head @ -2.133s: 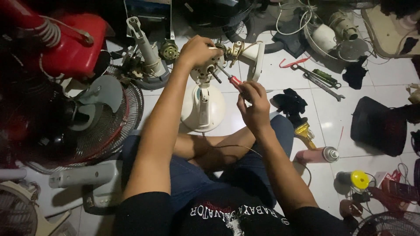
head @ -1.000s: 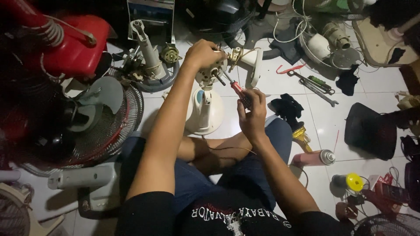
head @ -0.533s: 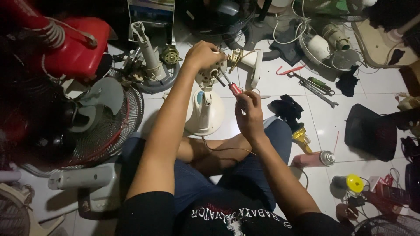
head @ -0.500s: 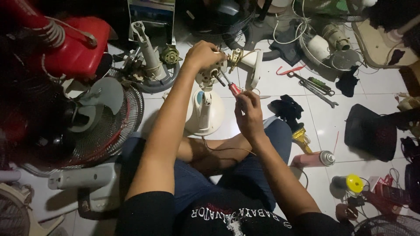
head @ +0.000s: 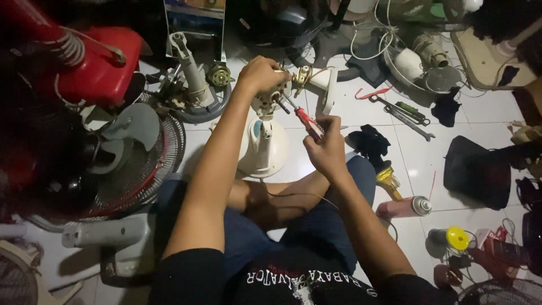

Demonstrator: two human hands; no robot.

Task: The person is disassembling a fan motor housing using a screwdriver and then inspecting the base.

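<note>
Left hand (head: pixel 261 74) clamped on the fan motor head (head: pixel 270 101) atop its white stand (head: pixel 262 149); right hand (head: pixel 326 149) gripping red-handled screwdriver (head: pixel 305 120), tip at the motor.

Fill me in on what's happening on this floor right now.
A person sits on the tiled floor among fan parts. The left hand grips the top of a white fan stand by its motor assembly. The right hand holds a red-handled screwdriver, its tip set into the assembly. A fan cage lies alongside.
</note>
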